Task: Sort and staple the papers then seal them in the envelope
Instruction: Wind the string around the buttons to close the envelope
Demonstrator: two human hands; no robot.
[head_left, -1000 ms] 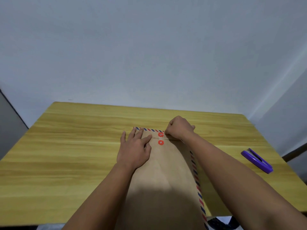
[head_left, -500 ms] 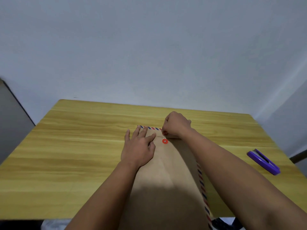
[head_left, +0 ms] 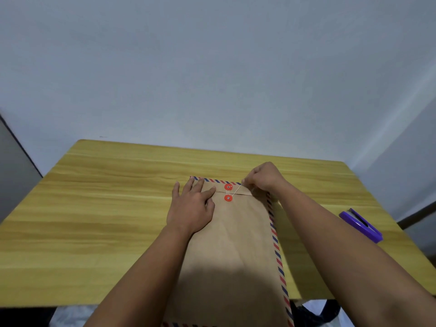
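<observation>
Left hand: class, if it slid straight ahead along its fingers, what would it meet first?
The left hand lies flat on the envelope, fingers pointing away. It would probably cross the striped top edge onto bare table; nothing else shows ahead.

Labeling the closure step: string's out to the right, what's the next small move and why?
Probably loop the string round the upper red disc again. The right hand pinches it taut, running up from the lower disc, so the tie looks unfinished. The left hand lies flat on the envelope, holding it steady.

Envelope [head_left: 238, 244] near end cut by bottom edge; left corner hidden under left hand [head_left: 191, 206].
</observation>
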